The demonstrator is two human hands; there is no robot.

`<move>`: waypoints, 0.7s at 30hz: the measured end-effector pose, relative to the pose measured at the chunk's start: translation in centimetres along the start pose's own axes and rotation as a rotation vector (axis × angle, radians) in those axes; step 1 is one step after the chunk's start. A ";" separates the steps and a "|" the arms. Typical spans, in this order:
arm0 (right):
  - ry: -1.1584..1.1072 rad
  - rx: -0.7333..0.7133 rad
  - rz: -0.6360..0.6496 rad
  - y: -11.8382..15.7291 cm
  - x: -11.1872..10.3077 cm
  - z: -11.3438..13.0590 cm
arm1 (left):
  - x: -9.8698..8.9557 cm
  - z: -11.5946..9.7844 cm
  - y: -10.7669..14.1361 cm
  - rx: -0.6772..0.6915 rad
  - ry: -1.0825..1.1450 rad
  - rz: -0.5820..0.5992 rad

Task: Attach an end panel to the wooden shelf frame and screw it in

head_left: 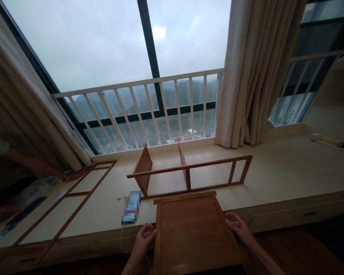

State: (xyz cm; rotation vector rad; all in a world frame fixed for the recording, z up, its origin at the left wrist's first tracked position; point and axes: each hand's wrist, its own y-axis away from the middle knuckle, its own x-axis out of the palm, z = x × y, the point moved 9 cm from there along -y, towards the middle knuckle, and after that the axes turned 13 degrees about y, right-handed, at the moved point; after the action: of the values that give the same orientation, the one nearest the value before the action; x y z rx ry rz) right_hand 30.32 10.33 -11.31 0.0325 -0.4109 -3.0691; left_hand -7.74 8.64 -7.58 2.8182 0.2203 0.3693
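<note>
A brown wooden panel (190,233) with a raised strip along its far end lies in front of me, low in the view. My left hand (145,236) is closed at its left edge, fingers curled. On the opposite edge, my right hand (240,228) is closed with thumb and fingers at the side. Just beyond the panel, a partly assembled wooden frame (160,170) with two upright boards rests on the pale ledge (289,172). The undersides of the panel and some fingertips are hidden.
A phone with a cable (131,208) lies left of the panel. Farther left is a ladder-like wooden frame (78,194), with another person's hand (77,174) at its far end. A white railing (174,109) and beige curtains (243,76) stand behind the ledge.
</note>
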 end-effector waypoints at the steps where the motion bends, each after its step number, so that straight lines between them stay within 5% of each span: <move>1: -0.011 0.010 0.001 -0.2 0.0 -0.3 | 0.0 0.5 -0.2 -0.025 0.028 0.010; 5: -0.033 0.004 0.042 -0.5 0.4 -0.7 | 0.0 1.5 -0.6 -0.093 0.071 0.050; 9: -0.032 0.029 0.055 -0.4 0.4 -0.7 | 0.3 0.4 -0.5 -0.034 -0.097 0.107; 12: -0.030 0.088 0.015 -0.2 -0.5 -1.5 | 0.4 -1.6 -0.5 0.086 -0.326 0.127; 16: -0.118 0.131 -0.183 1.1 -4.4 -2.8 | 0.7 -6.3 -0.3 0.302 -0.709 -0.019; 19: -0.073 0.105 -0.428 4.1 -7.7 -2.6 | 3.5 -9.8 -0.2 0.461 -0.891 -0.015; 21: 0.024 0.108 -0.416 6.3 -7.0 -2.0 | 6.6 -11.0 -0.2 0.574 -0.977 0.108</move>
State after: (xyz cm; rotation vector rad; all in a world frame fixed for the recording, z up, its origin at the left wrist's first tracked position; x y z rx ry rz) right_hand 37.61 4.10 -11.48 0.1804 -0.6429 -3.4421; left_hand -4.45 13.00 4.03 3.1450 -0.0607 -1.2155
